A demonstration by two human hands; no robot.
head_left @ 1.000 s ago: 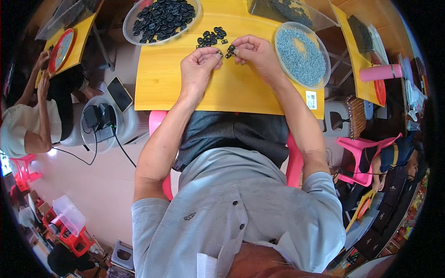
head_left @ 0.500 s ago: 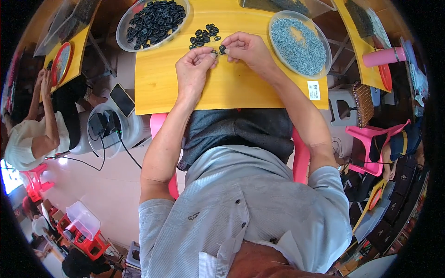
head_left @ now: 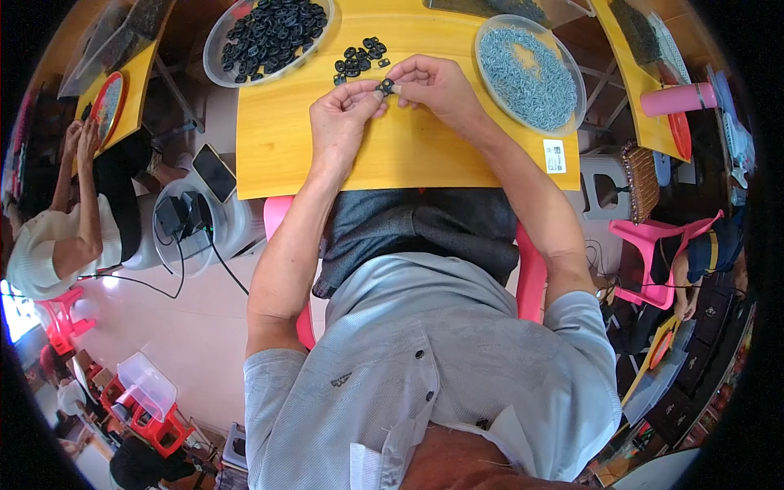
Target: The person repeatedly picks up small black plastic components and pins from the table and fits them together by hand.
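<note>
Over the yellow table my left hand [head_left: 347,109] and my right hand [head_left: 430,82] meet fingertip to fingertip. Between them is a small black plastic part [head_left: 386,86], pinched from both sides; the fingers partly cover it, and any smaller piece there is too small to make out. Just beyond the fingertips lies a loose group of similar black parts [head_left: 357,60]. A clear round tub [head_left: 214,69] heaped with more of them stands at the far left. To the right of my right hand, another clear tub [head_left: 576,114] holds many small silvery screws [head_left: 523,98].
The yellow tabletop [head_left: 282,155] has a white label [head_left: 554,156] at its near right corner. At left, a phone [head_left: 215,173] and black power adapters [head_left: 184,214] rest on a stool, cables trailing. Another person [head_left: 77,220] works at a side table; a pink bottle [head_left: 678,100] is at right.
My two hands have come together, and their fingertips now meet at the black part, where a small gap was before. The tubs and loose parts stay put.
</note>
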